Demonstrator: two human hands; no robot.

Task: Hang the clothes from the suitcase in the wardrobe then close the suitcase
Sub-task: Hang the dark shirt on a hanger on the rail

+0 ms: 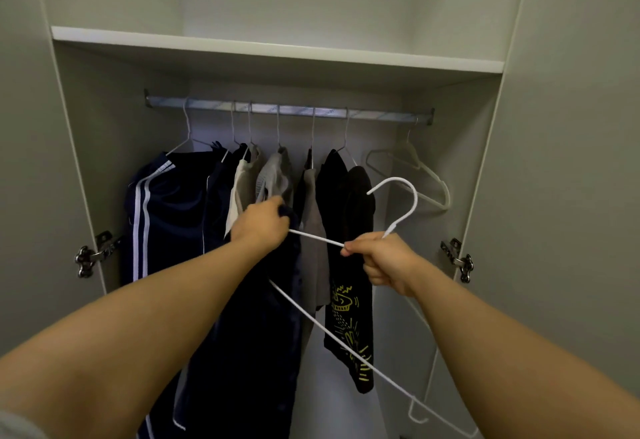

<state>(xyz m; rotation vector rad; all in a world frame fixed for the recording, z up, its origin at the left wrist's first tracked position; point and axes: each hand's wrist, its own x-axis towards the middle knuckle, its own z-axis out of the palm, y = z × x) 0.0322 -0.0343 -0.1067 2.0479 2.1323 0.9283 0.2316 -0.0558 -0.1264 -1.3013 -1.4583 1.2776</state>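
Two bare forearms reaching up from lower frame edge into open wardrobe (460, 148). Left hand (261, 222) gripping top of dark navy garment (263, 352) at end of white wire hanger (346, 341). Right hand (384, 260) clenching round hanger neck, hook pointing up, well below rail (287, 109). Garment hanging before clothes on rail: striped navy trousers (166, 203), pale tops, black printed shirt (349, 317). Empty hanger (426, 175) hanging at rail's right end. White shelf (277, 49) spanning above; hinge (93, 253) sitting on pale left wall.

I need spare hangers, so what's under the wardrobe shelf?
A rail with dark and grey clothes on hangers, plus empty hangers at its right end. Clothes and arms cover whatever lies lower down.
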